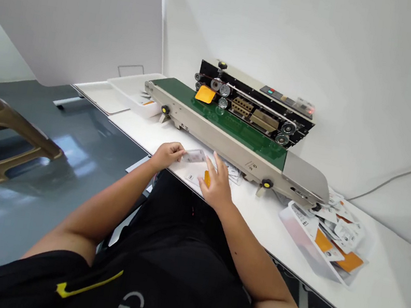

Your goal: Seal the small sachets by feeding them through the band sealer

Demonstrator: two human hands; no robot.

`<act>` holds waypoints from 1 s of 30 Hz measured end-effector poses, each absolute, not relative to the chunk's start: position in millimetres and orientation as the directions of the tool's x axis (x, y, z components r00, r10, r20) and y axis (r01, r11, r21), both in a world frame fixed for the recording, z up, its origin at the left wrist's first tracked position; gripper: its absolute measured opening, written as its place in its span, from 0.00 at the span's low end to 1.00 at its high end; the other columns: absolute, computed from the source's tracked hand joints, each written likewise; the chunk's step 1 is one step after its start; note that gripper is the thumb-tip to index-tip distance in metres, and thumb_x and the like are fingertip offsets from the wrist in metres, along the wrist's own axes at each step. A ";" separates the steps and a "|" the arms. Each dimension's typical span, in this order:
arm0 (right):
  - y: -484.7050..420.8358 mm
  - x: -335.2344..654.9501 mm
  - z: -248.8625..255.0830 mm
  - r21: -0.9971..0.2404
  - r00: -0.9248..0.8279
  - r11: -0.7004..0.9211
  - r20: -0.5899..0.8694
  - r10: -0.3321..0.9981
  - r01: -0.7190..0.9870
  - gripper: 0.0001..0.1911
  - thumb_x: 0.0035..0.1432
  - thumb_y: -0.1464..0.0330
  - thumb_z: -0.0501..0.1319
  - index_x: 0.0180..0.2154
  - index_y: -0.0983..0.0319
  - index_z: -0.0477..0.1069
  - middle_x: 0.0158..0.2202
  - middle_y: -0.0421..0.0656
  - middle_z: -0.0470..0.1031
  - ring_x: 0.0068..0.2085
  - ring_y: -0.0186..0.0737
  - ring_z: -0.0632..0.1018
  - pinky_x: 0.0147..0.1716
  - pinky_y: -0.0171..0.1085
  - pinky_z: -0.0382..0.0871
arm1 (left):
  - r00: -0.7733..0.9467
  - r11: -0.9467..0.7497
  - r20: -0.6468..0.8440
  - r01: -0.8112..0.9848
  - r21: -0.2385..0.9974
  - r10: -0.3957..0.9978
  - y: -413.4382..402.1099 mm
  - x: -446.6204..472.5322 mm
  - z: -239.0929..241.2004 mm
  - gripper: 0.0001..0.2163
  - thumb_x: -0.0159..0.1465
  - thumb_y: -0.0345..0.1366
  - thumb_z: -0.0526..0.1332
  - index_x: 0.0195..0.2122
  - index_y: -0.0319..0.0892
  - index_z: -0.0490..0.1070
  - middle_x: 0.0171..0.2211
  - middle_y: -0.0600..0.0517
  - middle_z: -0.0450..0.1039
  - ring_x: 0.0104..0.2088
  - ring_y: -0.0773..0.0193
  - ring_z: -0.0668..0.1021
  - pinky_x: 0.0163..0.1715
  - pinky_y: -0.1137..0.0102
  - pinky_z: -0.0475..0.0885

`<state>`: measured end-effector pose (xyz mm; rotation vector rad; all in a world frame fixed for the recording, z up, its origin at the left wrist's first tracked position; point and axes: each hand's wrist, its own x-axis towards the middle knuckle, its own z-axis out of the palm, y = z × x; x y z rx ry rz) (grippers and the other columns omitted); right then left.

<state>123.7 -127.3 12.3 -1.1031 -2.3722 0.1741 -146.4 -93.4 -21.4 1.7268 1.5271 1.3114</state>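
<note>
Between the thumb and fingers of my left hand (168, 156) is one end of a small, flat, pale packet (194, 156), held over the table's front part. My right hand (218, 185) is at the packet's other end, thumb and fingers apart. Its forefinger is close to the packet's edge; whether they touch I cannot tell. An orange packet (207, 178) shows between my right thumb and fingers, seemingly on the table. White printed packets (233, 171) lie behind that hand, partly hidden by it.
A band sealer with a green conveyor belt (248, 134) stands behind my hands. An orange packet (205, 94) sits on the belt at the rollers. To the right, a clear bin (303, 239) holds several white and orange packets. A white tray (145, 110) is at left; a stool (3, 136) stands on the floor.
</note>
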 end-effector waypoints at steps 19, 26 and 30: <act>-40.3 195.3 101.5 -0.909 -0.115 0.407 0.397 0.911 0.088 0.11 0.62 0.66 0.62 0.47 0.59 0.74 0.24 0.32 0.73 0.23 0.30 0.68 0.25 0.31 0.61 | -0.068 -0.329 0.339 0.125 0.936 0.938 -89.9 -157.5 -19.4 0.16 0.63 0.50 0.67 0.40 0.40 0.74 0.27 0.51 0.78 0.26 0.63 0.79 0.31 0.68 0.73; 13.6 283.3 126.1 -0.885 0.549 0.362 0.155 0.822 -0.293 0.08 0.53 0.79 0.56 0.28 0.60 0.63 0.20 0.32 0.65 0.20 0.27 0.66 0.20 0.24 0.57 | -0.072 -0.318 0.329 0.132 0.939 0.941 -90.0 -156.8 -16.9 0.14 0.62 0.46 0.67 0.39 0.40 0.75 0.26 0.51 0.78 0.27 0.63 0.79 0.32 0.68 0.73; 22.6 289.7 125.7 -0.916 0.408 0.167 0.005 0.913 -0.364 0.10 0.49 0.81 0.54 0.26 0.60 0.61 0.20 0.35 0.67 0.20 0.28 0.68 0.18 0.24 0.58 | -0.080 -0.318 0.332 0.149 0.936 0.940 -90.4 -156.8 -16.4 0.11 0.63 0.44 0.67 0.37 0.40 0.76 0.25 0.51 0.78 0.27 0.64 0.78 0.32 0.68 0.74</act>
